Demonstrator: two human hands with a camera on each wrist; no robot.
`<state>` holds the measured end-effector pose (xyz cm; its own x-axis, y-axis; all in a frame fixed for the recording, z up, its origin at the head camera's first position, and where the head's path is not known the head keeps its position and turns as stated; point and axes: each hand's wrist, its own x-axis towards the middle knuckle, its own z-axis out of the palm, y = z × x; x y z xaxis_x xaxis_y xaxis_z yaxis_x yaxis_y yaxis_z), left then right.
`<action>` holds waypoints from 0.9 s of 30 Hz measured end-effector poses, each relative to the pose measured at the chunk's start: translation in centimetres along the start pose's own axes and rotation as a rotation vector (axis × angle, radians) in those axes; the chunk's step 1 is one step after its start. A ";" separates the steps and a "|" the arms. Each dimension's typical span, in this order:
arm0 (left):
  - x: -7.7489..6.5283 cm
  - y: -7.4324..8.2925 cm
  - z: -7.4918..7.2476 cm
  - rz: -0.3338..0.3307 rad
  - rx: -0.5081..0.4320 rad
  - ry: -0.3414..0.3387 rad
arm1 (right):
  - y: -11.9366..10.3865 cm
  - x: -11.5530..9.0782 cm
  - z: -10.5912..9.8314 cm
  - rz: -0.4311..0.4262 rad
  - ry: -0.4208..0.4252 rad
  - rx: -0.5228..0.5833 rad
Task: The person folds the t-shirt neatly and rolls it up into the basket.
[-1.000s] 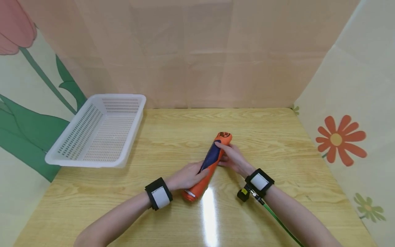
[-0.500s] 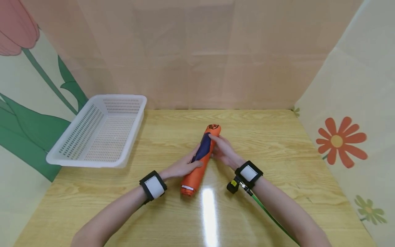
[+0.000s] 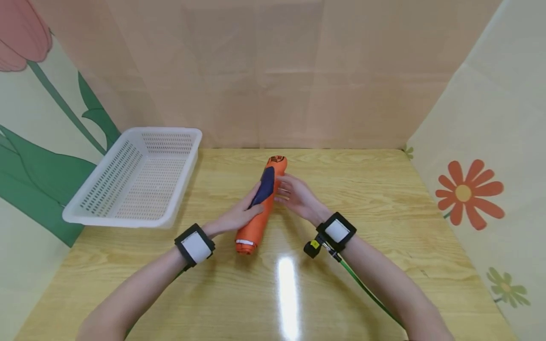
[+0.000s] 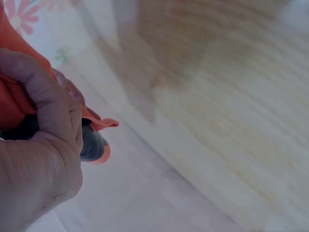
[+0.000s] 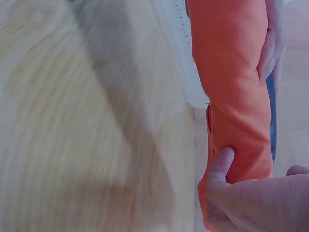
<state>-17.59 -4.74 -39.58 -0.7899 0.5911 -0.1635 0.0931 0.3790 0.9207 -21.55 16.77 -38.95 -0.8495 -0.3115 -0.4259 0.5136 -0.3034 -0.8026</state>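
A rolled orange cloth (image 3: 261,218) with a navy patch and dark print at its far end is held above the table, slanting away from me. My left hand (image 3: 236,215) grips its left side, thumb across the top. In the left wrist view the curled fingers (image 4: 50,96) hold the orange fabric, with a loose flap beyond them. My right hand (image 3: 300,196) is at the roll's right side near the far end, its fingers loosely bent and touching the cloth. The right wrist view shows a fingertip (image 5: 224,159) against the roll's underside (image 5: 234,92).
A white perforated plastic basket (image 3: 179,215) stands at the back left of the wooden table (image 3: 362,189). A peach backdrop (image 3: 290,94) rises behind the table, with flower-printed sheets on both sides. A green cable (image 3: 367,289) runs along the right forearm.
Both hands and the orange roll have moved left and farther away, and the roll stands steeper. The right thumb has drawn back from the navy patch to the roll's right edge.
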 end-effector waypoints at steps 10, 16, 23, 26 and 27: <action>-1.9 1.6 -4.7 0.022 0.003 0.095 | -1.2 1.3 4.4 -0.039 -0.131 0.080; -3.6 2.6 -8.0 0.008 0.040 0.118 | -1.8 2.6 8.0 -0.063 -0.168 0.110; -6.0 2.3 -11.7 -0.088 0.031 0.114 | -1.3 4.2 11.9 -0.028 -0.215 0.182; -7.1 2.2 -13.2 -0.148 0.058 0.123 | -1.0 5.0 13.2 -0.009 -0.246 0.220; -7.4 2.1 -13.6 -0.167 0.071 0.130 | -0.9 5.2 13.6 -0.007 -0.262 0.226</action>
<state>-19.80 -18.02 -31.60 -0.8692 0.4207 -0.2598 -0.0063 0.5159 0.8566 -24.78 3.22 -34.78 -0.8081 -0.5205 -0.2757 0.5467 -0.4889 -0.6798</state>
